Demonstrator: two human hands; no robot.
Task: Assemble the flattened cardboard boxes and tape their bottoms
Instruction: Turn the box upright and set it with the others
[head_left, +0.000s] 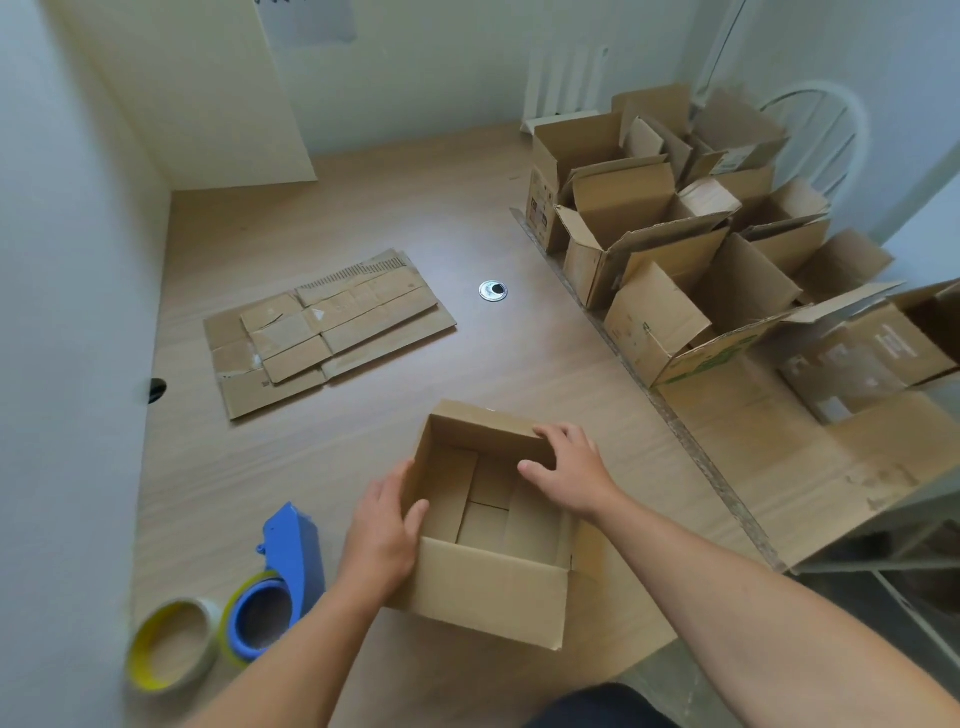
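Nearest, on the wood-grain bench (270, 457), a roll of tape with a yellow rim (171, 644) lies flat at the left, touching a blue plastic tape dispenser (291, 566) loaded with another roll.

Just right of these stands the open brown cardboard box (488, 592), mouth up, its bottom flaps folded in across the floor of the box. The two hands are apart, one on each side of it. The left hand (384, 530) clamps the left wall, thumb hooked inside over the rim and fingers down the outside. The right hand (571, 467) lies on the far right corner of the rim with the thumb stretched over the opening; whether its fingers actually hook over the edge I cannot tell from this angle.

Further back to the left, well apart from the box, a stack of flattened cardboard boxes (322, 332) lies on the bench. Behind it and to the right sits a round metal cable grommet (492, 291).

Along the right side, a cluster of assembled cardboard boxes (675, 244) with open flaps stands on a large flat cardboard sheet (779, 467). A white chair (826, 130) shows behind them, and a tall cardboard panel (208, 104) leans against the far left wall.
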